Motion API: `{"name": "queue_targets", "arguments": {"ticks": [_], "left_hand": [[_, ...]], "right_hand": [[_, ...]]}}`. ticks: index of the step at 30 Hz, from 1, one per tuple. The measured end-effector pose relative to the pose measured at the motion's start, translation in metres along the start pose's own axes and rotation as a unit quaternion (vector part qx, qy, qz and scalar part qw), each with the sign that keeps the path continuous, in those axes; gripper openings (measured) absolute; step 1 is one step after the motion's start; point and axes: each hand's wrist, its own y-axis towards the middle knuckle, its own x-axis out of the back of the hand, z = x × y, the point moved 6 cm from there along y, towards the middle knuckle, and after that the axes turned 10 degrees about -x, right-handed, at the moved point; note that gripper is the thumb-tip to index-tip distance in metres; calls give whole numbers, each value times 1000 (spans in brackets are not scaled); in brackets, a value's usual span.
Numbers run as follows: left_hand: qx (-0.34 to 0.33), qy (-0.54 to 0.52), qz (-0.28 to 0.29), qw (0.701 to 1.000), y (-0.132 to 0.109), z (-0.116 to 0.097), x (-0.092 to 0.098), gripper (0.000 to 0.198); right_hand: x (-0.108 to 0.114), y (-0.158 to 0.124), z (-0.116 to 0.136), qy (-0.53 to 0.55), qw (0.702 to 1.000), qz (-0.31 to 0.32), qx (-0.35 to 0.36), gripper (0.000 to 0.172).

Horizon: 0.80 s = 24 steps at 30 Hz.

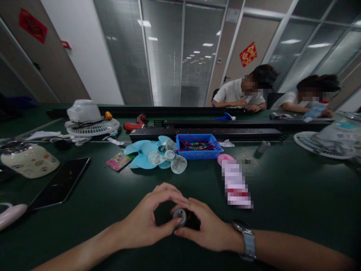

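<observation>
A small round grey metal part (179, 216) with a dark spot on its face sits between my two hands, low in the middle of the head view. My left hand (150, 214) curves around it, thumb pressed on its near edge. From the other side my right hand (207, 226), with a watch on the wrist, closes on the same part, its thumb just below. The fingertips of both hands meet above the part, and some fingers behind it are hidden. Light blue fan blades (145, 160) and a grey-white fan blade (179, 165) lie beyond the hands.
A blue bin (200, 153) of wired boards stands ahead, before long black bars (208, 134). Around it lie a red power drill (135, 125), a metal cylinder (264, 146), a black tablet (60, 184) and fan housings (84, 112). Two people sit across the table.
</observation>
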Motion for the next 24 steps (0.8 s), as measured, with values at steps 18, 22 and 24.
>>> {"name": "queue_targets", "arguments": {"ticks": [18, 22, 24], "left_hand": [[-7, 13, -1, 1000, 0, 1, 1, 29], [-5, 48, -26, 998, -2, 5, 2, 29], [-12, 59, -33, 998, -3, 6, 1, 25]], "right_hand": [[1, 0, -4, -6, 1000, -14, -7, 36], [1, 1, -3, 7, 1000, -4, -13, 38], [1, 1, -2, 9, 1000, -4, -13, 37]]}}
